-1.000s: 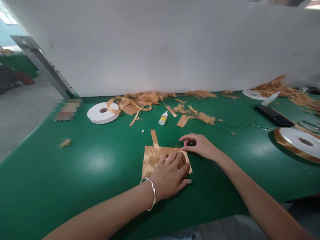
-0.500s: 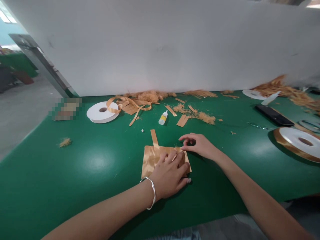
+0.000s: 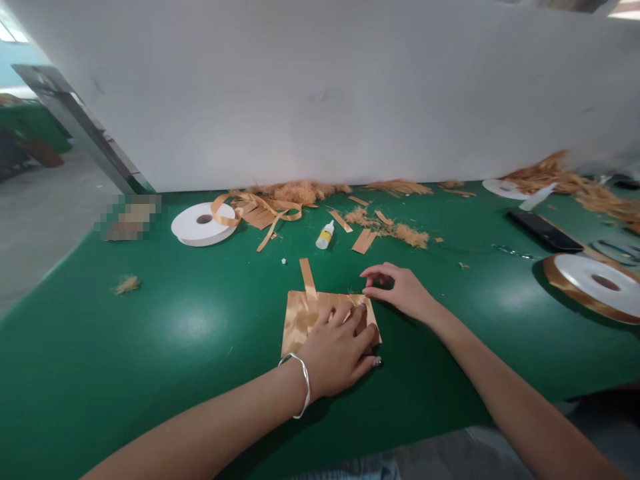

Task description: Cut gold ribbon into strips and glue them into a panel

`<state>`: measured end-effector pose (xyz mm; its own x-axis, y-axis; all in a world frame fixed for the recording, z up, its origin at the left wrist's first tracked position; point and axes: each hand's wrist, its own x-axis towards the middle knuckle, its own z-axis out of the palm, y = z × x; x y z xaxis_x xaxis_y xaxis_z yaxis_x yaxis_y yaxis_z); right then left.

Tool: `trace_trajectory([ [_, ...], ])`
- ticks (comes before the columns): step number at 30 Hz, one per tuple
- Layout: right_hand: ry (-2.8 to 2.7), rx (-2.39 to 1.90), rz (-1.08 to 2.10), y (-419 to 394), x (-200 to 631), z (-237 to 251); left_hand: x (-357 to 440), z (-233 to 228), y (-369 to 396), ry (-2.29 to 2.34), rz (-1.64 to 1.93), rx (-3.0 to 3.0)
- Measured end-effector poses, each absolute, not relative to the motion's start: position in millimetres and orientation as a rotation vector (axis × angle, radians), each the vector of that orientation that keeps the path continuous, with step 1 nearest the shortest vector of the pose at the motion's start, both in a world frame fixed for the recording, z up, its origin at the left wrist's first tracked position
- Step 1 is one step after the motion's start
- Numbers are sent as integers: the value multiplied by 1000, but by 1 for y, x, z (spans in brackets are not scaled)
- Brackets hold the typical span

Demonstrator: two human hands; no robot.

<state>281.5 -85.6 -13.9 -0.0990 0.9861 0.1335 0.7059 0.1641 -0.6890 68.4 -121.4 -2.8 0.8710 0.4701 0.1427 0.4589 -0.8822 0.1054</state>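
A green worktop (image 3: pixel 150 347) runs up to a white wall. The left hand (image 3: pixel 337 350) lies flat, fingers spread, pressing a gold ribbon sheet (image 3: pixel 300 317) down. Just beside it, the right hand (image 3: pixel 400 290) pinches the sheet's far corner with curled fingers. Beyond both hands stand a glue bottle (image 3: pixel 325 235) and a white ribbon spool (image 3: pixel 203 224).

Your left hand (image 3: pixel 337 350) covers the ribbon sheet's (image 3: pixel 300 319) right half. A pixelated patch (image 3: pixel 129 217) obscures one item; the frame edge crops the gold spool (image 3: pixel 597 285).
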Motion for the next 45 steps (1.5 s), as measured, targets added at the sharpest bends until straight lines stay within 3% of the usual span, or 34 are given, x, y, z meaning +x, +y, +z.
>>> trace_trajectory([
  [6,-1958,-1533,32,-119,280,-19,68,-3,-121,736,257,2984],
  [12,-2252,-1423,-212,-130,273,-25,67,-5,-121,735,268,2971],
  [21,-2316,-1349,-288,-127,267,-21,68,-7,-121,721,272,2981],
  [35,-2116,-1523,208,-124,280,-22,68,-5,-122,717,295,2961],
  [45,-2245,-1483,-30,-132,280,-21,68,-6,-122,722,288,2953],
])
